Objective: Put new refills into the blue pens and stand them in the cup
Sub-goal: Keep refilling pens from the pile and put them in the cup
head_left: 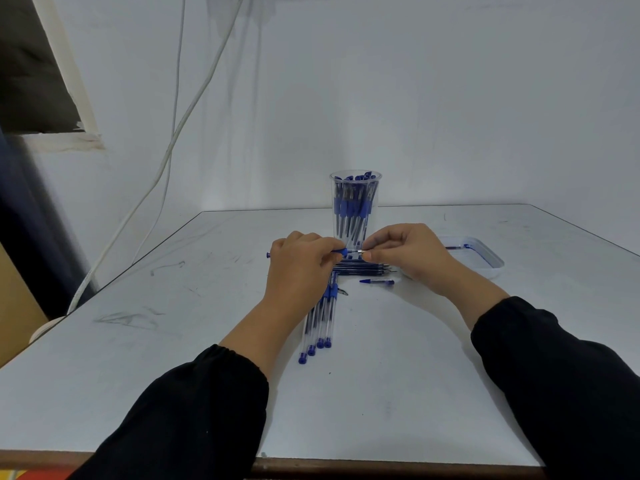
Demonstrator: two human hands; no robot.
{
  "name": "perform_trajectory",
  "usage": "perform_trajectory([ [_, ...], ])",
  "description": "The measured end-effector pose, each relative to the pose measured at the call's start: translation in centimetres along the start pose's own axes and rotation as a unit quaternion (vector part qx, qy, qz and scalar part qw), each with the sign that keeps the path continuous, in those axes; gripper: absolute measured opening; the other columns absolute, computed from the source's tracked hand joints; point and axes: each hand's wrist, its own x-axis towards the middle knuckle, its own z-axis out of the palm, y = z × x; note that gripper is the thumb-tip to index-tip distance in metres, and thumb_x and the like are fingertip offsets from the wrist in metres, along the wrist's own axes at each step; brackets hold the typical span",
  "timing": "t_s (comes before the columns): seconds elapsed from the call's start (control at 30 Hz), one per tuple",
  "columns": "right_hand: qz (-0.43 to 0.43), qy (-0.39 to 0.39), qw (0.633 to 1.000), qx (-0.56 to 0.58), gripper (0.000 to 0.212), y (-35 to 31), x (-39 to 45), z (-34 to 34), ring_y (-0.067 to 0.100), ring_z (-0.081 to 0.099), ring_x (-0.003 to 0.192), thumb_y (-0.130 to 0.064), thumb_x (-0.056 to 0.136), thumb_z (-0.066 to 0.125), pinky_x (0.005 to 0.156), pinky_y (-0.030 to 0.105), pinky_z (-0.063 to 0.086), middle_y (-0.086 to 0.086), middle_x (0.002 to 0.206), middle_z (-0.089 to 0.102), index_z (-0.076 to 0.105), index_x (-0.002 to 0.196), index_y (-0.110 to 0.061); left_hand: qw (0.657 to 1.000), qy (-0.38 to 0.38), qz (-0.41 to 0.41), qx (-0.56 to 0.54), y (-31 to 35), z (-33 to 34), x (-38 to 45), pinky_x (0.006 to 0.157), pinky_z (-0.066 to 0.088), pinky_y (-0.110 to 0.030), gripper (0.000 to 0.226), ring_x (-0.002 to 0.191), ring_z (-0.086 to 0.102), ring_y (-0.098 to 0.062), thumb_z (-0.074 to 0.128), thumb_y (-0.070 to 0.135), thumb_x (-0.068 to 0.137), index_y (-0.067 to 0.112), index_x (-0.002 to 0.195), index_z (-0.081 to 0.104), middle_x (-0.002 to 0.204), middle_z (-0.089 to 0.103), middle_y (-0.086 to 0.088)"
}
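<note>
Left hand [298, 268] gripping a blue pen [341, 251] held level above the table [173, 341]; right hand [403, 252] pinching its silver tip; row of clear pens [318, 323] lying underneath; packed cup [355, 209] right behind, refills [370, 266] and loose cap [376, 281] nearby; tray [485, 258] far right.

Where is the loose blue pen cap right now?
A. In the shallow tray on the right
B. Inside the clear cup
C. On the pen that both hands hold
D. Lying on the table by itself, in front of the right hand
D: the pen cap lies alone on the table, nearer the camera than the right hand, outside the tray and the cup.
</note>
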Motion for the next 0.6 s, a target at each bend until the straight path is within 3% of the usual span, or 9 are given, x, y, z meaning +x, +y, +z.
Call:
perform_trajectory([
  [0.1,-0.009,-0.013,1.0,0.0,0.003,-0.02,-0.09,0.2,0.018,0.071,0.086,-0.017,0.08,0.076,0.093,0.033,0.051,0.002,0.079,0.075,0.075,0.081,-0.02,1.0,0.003,0.011,-0.001,0.0,0.02,-0.03,0.082,0.018,-0.024,0.021,0.099,0.053,-0.017,0.057,0.028,0.092,0.028,0.109,0.069,0.101,0.069,0.005],
  [0.2,-0.014,-0.02,0.999,-0.021,0.013,-0.04,-0.13,0.49,0.013,0.068,0.085,-0.025,0.09,0.065,0.089,0.028,0.048,-0.005,0.075,0.074,0.073,0.081,-0.02,1.0,0.006,0.015,-0.009,0.07,-0.02,-0.03,0.083,0.019,-0.026,0.021,0.098,0.053,-0.018,0.057,0.026,0.092,0.026,0.109,0.069,0.1,0.07,0.004],
  [0.3,-0.009,-0.018,0.999,-0.049,0.026,-0.1,-0.1,0.78,0.005,0.062,0.075,-0.033,0.096,0.056,0.075,0.023,0.045,-0.008,0.071,0.073,0.072,0.079,-0.022,1.0,0.001,0.017,-0.005,0.2,-0.14,-0.06,0.083,0.018,-0.025,0.022,0.1,0.053,-0.017,0.056,0.027,0.093,0.026,0.111,0.068,0.103,0.069,0.004],
  [0.4,-0.004,-0.023,0.999,-0.04,0.025,-0.19,-0.17,0.75,-0.006,0.059,0.067,-0.037,0.095,0.056,0.073,0.021,0.042,-0.008,0.071,0.073,0.071,0.079,-0.025,1.0,0.001,0.018,-0.005,0.26,-0.15,-0.07,0.085,0.019,-0.025,0.023,0.1,0.053,-0.017,0.055,0.027,0.093,0.026,0.112,0.068,0.104,0.069,0.004],
  [0.5,-0.018,-0.05,0.998,-0.03,0.008,-0.05,-0.21,0.36,0.009,0.067,0.08,-0.029,0.085,0.07,0.083,0.03,0.051,-0.001,0.08,0.074,0.07,0.092,-0.024,1.0,0.0,0.011,-0.006,0.26,-0.16,-0.04,0.086,0.02,-0.026,0.023,0.102,0.052,-0.016,0.054,0.028,0.093,0.027,0.113,0.067,0.106,0.068,0.005],
  [0.6,-0.024,-0.053,0.997,-0.041,0.012,0.08,-0.12,0.35,0.02,0.068,0.083,-0.02,0.083,0.072,0.089,0.038,0.051,0.002,0.081,0.073,0.068,0.095,-0.022,1.0,-0.006,0.008,-0.004,0.31,-0.13,0.0,0.089,0.022,-0.028,0.024,0.104,0.052,-0.016,0.053,0.029,0.094,0.028,0.114,0.066,0.108,0.068,0.005],
])
